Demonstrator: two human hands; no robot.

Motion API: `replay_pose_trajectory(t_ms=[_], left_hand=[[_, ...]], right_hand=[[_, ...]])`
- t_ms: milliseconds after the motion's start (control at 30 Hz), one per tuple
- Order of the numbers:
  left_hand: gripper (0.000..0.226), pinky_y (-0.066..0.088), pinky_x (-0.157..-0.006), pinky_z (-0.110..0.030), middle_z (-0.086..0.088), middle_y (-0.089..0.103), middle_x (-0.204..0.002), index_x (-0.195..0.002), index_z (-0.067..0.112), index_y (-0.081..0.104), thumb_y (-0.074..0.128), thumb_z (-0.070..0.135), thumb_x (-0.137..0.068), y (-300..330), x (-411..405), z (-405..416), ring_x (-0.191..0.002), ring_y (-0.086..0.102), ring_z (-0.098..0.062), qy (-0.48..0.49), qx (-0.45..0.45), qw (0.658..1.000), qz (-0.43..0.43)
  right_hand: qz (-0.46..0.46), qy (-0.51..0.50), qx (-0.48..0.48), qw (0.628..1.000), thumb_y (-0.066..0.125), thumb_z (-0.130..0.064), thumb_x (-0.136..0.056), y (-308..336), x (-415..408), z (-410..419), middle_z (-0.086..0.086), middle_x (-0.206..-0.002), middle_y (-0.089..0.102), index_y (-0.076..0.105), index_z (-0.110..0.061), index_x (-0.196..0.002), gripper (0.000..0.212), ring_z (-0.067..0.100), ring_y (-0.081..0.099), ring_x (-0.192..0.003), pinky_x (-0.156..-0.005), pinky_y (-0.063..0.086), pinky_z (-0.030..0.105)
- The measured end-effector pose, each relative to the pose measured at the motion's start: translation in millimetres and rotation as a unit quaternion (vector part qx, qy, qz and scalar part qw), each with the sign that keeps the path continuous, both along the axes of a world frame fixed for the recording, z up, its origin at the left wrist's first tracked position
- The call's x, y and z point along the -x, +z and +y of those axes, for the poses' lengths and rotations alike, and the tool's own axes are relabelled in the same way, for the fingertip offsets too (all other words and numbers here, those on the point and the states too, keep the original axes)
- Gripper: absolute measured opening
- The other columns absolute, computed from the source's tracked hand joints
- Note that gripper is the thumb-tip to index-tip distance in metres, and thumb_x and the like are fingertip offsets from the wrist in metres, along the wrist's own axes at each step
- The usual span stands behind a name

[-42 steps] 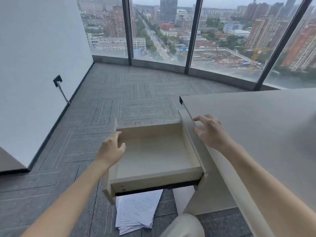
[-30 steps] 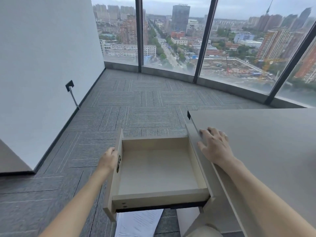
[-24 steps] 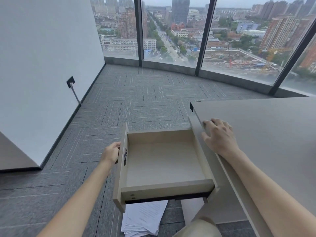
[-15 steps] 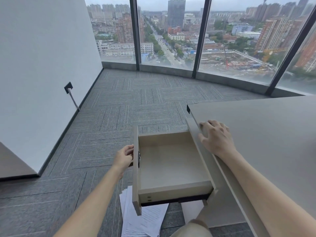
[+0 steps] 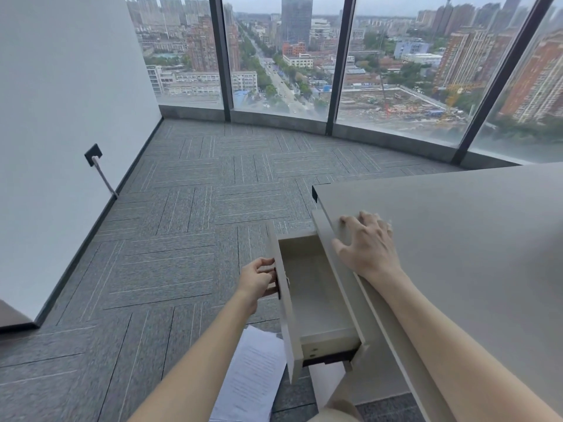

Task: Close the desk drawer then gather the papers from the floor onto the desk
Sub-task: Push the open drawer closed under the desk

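A pale wooden drawer (image 5: 316, 296) sticks partway out of the left side of the grey desk (image 5: 457, 239); its inside is empty. My left hand (image 5: 257, 281) presses against the drawer's front panel at the dark handle, fingers curled on it. My right hand (image 5: 368, 245) lies flat on the desk's left edge, holding nothing. A stack of printed white papers (image 5: 253, 376) lies on the carpet below the drawer, partly hidden by my left forearm and the drawer.
Grey carpet tiles (image 5: 182, 239) stretch to a curved wall of tall windows (image 5: 274, 56). A white wall (image 5: 61, 117) on the left has a dark socket with a cable (image 5: 97, 162). My knee (image 5: 338, 412) shows at the bottom edge.
The drawer has slid rightward into the desk, from nearly fully out to about half out, pushed by my left hand on its front. My right hand stayed on the desk edge.
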State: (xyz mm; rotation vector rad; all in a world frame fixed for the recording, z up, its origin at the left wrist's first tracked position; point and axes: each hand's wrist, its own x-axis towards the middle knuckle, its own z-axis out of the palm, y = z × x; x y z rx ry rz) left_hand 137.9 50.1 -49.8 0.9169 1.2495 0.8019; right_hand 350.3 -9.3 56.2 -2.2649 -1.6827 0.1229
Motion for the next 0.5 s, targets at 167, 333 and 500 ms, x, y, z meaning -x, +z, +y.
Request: replay_pose_trajectory(t_ms=[167,333,500], left_hand=[[0.032,0.06,-0.055,-0.028,-0.019,0.068,-0.104,-0.102,0.011,0.066,0.053,-0.014,-0.088,-6,-29,3,-0.076,0.07,-0.023,-0.007,0.016,1.0,-0.026],[0.023,0.06,-0.054,-0.027,-0.021,0.068,-0.097,-0.103,0.002,0.062,0.055,-0.01,-0.085,-10,-54,6,-0.08,0.068,-0.028,-0.016,0.03,0.999,-0.024],[0.021,0.062,-0.071,-0.042,-0.018,0.069,-0.093,-0.105,-0.002,0.063,0.061,0.0,-0.084,-17,-72,14,-0.084,0.068,-0.03,-0.047,0.04,0.998,0.016]], right_hand=[[0.001,0.003,-0.008,1.0,0.053,-0.048,-0.083,-1,1,0,0.013,-0.144,0.047,0.054,-0.027,-0.134,0.056,0.035,0.033,-0.143,-0.123,0.012,0.054],[0.006,0.003,-0.01,1.0,0.055,-0.046,-0.084,0,1,0,0.014,-0.15,0.043,0.051,-0.027,-0.137,0.057,0.034,0.028,-0.146,-0.124,0.01,0.052],[0.005,0.002,-0.01,1.0,0.055,-0.046,-0.084,-1,1,1,0.014,-0.151,0.041,0.051,-0.027,-0.138,0.057,0.034,0.027,-0.147,-0.124,0.009,0.052]])
